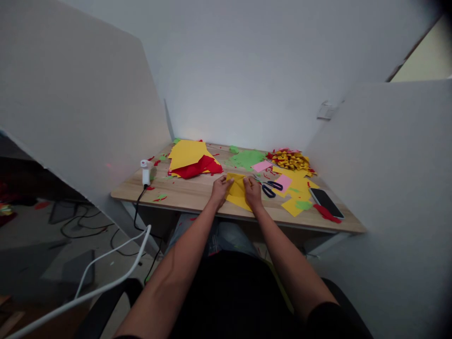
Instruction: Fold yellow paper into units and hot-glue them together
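My sheet (pixel 236 190) is yellow, one left piece (pixel 197 167) is red, one far scrap (pixel 250 158) is green; my table (pixel 180 192) has brown wood grain.

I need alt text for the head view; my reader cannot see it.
The left hand and right hand hold a yellow sheet at a desk's near edge. Scissors and a phone lie to the right, a white tool is at left, and paper scraps lie around.

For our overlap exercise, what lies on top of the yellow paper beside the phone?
On the yellow paper lie at least a pink piece and a green scrap. Whatever is directly beneath those pieces is covered and cannot be seen.
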A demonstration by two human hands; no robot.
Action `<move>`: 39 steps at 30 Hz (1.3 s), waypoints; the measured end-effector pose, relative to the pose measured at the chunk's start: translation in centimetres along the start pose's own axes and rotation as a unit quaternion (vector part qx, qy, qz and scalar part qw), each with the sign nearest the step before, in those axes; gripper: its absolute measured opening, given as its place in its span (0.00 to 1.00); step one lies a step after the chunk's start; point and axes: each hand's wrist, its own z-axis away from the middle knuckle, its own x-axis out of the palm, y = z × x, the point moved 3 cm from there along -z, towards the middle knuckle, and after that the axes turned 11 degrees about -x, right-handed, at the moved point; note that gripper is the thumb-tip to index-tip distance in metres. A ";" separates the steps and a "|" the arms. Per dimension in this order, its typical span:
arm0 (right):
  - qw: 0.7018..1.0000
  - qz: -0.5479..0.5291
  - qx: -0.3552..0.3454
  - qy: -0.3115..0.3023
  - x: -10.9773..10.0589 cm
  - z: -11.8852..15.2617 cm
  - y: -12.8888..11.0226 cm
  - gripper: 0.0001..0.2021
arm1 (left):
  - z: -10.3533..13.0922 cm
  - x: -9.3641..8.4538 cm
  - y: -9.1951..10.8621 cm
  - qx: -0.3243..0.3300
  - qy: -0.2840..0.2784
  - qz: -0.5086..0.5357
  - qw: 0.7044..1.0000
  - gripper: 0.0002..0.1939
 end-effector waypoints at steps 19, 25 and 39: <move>0.985 -0.092 0.035 -0.145 1.2 0.0 -0.1 0.14 | 0.2 -0.3 0.4 0.034 0.038 -0.005 0.999 0.12; 0.977 -0.093 0.040 -0.189 1.6 0.3 -0.3 0.14 | 0.1 -0.6 0.5 0.058 0.067 -0.016 0.996 0.11; 0.967 -0.158 0.098 -0.172 2.1 0.7 1.2 0.13 | 0.3 -0.3 0.1 0.013 0.009 -0.037 0.999 0.11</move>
